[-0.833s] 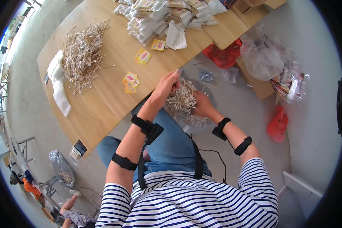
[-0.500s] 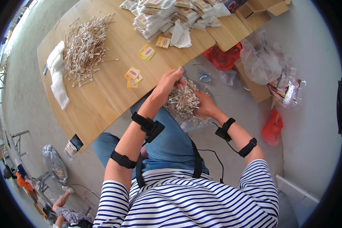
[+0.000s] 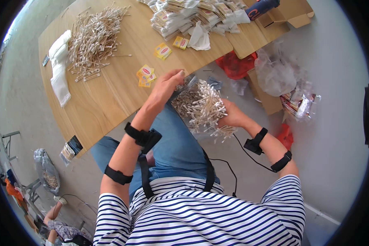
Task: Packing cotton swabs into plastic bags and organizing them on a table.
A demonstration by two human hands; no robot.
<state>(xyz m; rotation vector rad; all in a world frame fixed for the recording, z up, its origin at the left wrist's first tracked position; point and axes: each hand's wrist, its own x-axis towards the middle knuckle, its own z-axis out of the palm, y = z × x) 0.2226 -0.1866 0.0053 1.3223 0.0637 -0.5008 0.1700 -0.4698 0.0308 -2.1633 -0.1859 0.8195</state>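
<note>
My right hand is closed around a big loose bunch of cotton swabs, their white tips fanning out toward the table. Beneath and beside the bunch, a clear plastic bag of more swabs sits off the table's edge, by my knee. Its rim is pinched in my left hand, whose fingertips are partly hidden. On the wooden table lies a large heap of cotton swabs. Small yellow and white cards lie nearest my left hand.
A white cloth lies left of the heap. Packed swab packets pile up at the back, beside a dark cylinder and an open cardboard box. Red and clear plastic bags crowd the floor at right. Another person is at lower left.
My hands have moved apart, the left one to the left with the bag's rim. My right hand has drawn the swab bunch rightward, uncovering the swabs in the bag. The view has shifted slightly.
</note>
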